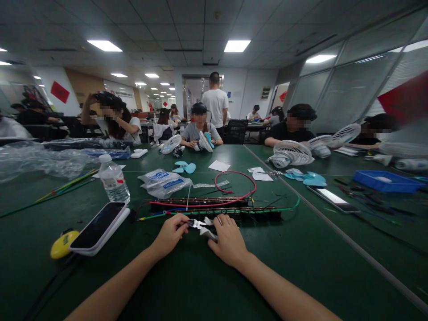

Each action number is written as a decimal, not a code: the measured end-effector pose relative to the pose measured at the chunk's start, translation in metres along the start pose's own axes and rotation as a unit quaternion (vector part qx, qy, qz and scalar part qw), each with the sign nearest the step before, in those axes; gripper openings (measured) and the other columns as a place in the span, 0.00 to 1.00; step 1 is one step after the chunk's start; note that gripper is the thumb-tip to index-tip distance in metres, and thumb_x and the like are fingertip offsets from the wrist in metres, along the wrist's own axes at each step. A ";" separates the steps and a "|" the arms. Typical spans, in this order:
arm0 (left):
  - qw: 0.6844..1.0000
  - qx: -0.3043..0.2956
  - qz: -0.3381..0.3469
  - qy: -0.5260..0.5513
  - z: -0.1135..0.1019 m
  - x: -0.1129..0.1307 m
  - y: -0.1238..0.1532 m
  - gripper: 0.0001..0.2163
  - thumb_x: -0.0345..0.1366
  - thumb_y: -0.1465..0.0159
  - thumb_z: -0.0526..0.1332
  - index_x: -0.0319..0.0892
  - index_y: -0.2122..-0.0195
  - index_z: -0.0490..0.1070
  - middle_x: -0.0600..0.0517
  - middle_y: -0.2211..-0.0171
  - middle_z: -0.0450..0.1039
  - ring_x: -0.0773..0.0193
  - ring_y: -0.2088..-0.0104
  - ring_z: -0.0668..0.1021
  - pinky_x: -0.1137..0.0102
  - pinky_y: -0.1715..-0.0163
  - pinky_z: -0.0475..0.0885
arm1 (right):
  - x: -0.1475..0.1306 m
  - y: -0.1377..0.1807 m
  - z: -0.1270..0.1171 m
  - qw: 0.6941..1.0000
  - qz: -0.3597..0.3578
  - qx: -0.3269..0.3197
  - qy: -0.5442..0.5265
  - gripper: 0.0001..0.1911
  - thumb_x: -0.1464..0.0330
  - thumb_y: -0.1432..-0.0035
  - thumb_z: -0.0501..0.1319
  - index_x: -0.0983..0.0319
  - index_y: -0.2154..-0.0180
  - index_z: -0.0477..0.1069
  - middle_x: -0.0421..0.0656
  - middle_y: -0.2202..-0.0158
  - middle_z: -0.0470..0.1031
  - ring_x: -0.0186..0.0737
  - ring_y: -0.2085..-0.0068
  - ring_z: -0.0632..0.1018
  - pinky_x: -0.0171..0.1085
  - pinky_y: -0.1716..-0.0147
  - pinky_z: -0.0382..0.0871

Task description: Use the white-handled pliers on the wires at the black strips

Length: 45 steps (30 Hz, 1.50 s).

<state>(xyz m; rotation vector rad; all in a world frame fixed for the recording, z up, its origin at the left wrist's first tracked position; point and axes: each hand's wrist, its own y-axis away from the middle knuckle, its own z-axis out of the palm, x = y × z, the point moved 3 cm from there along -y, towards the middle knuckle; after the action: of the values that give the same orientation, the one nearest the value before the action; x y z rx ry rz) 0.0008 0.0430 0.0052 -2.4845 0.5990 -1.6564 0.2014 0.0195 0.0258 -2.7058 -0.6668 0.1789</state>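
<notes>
My right hand [229, 236] is wrapped round the pale handles of a pair of pliers [196, 224], which are spread apart. The silver head of the tool points left. My left hand [172, 235] is closed in a pinch by that head; a small dark bit shows at its fingertips, too small to name. Just beyond both hands lie long black strips [264, 216] with rows of metal along them. A red wire [236, 172] loops over the strips, and a green wire [298, 201] bends round at their right end. A white cable tie [188, 197] stands up from them.
At left are a water bottle [113, 180], a phone [99, 226] and a yellow round object [63, 244]. Plastic bags [164, 183] and a blue fan blade [184, 167] lie behind the strips. A second phone [332, 199] and a blue tray [388, 181] are right. People sit across the table.
</notes>
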 end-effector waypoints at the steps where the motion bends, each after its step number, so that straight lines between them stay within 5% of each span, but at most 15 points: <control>1: 1.000 -0.001 0.000 -0.001 0.000 0.000 0.000 0.08 0.36 0.37 0.55 0.39 0.64 0.72 0.50 0.67 0.69 0.64 0.71 0.75 0.74 0.79 0.70 | 0.000 0.000 0.000 1.000 0.000 -0.003 -0.001 0.17 0.63 0.50 0.60 0.62 0.59 0.64 0.48 0.57 0.65 0.47 0.57 0.64 0.43 0.57 0.57; 45: 1.000 -0.003 -0.013 0.007 0.000 -0.002 -0.001 0.10 0.39 0.38 0.55 0.39 0.65 0.72 0.52 0.73 0.69 0.65 0.74 0.74 0.74 0.79 0.69 | 0.003 0.001 0.006 1.000 -0.013 -0.003 -0.007 0.14 0.64 0.48 0.60 0.62 0.60 0.63 0.46 0.59 0.67 0.44 0.59 0.67 0.41 0.60 0.58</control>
<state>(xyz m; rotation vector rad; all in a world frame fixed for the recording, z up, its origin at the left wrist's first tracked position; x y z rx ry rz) 0.0008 0.0448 0.0035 -2.4968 0.5755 -1.6858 0.2031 0.0217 0.0198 -2.7020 -0.7069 0.1892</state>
